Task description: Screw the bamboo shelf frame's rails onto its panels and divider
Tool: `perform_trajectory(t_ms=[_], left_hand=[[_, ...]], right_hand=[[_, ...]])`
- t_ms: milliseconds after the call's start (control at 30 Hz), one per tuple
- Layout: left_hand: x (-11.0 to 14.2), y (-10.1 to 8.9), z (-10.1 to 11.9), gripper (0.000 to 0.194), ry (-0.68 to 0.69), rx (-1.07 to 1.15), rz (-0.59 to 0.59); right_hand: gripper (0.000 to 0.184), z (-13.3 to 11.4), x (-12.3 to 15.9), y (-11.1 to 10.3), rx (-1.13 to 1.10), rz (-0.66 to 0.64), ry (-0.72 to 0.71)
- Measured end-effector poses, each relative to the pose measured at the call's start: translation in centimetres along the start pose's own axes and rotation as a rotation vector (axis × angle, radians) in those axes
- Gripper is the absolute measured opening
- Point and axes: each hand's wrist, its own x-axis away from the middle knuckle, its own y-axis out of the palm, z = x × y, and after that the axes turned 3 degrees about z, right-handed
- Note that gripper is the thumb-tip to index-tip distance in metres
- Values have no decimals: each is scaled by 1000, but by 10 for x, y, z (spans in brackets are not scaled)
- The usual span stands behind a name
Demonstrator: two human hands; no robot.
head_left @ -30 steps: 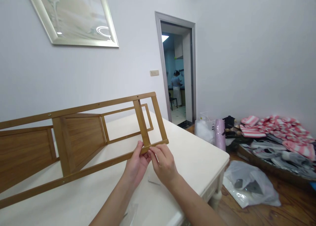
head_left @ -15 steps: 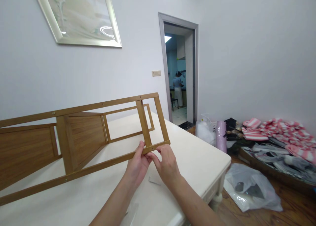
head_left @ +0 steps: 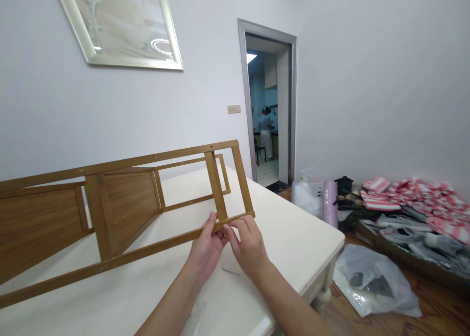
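A brown wooden frame [head_left: 172,241] with slats and solid panels stands tilted on the white table [head_left: 293,238]. Small holes or screw heads dot its long rails. Near the right end of the lower rail, my left hand [head_left: 208,245] is closed around the wood, thumb up against the crosspiece [head_left: 217,189]. Right beside it, my right hand [head_left: 249,245] pinches with thumb and forefinger at the rail's outer edge; whatever lies between those fingertips is hidden. An L-shaped hex key [head_left: 230,268] lies on the tabletop just below my hands.
A clear plastic bag [head_left: 196,319] lies at the table's near edge. On the floor to the right are a grey plastic bag [head_left: 374,277], a purple roll [head_left: 329,204] and pink-striped cloths [head_left: 422,199]. A person [head_left: 265,128] stands beyond the doorway [head_left: 293,106].
The right fingertips have shifted slightly left along the rail, closer to my left hand. The wooden frame stays almost in place, with a small shift of the view.
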Motion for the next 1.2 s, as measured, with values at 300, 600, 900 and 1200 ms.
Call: perform_trajectory(t_ms=[300, 600, 900, 1200], left_hand=[[3, 0, -2, 26, 38, -11, -24], [1, -14, -12, 36, 32, -62, -59], [-8, -30, -22, 34, -13, -114, -90], [-7, -41, -17, 40, -67, -184, -157]], right_hand=[[21, -7, -2, -11, -59, -44, -23], [12, -1, 2, -13, -22, -102, -73], [7, 14, 12, -13, 106, -267, -98], [13, 19, 20, -14, 45, -324, -29]])
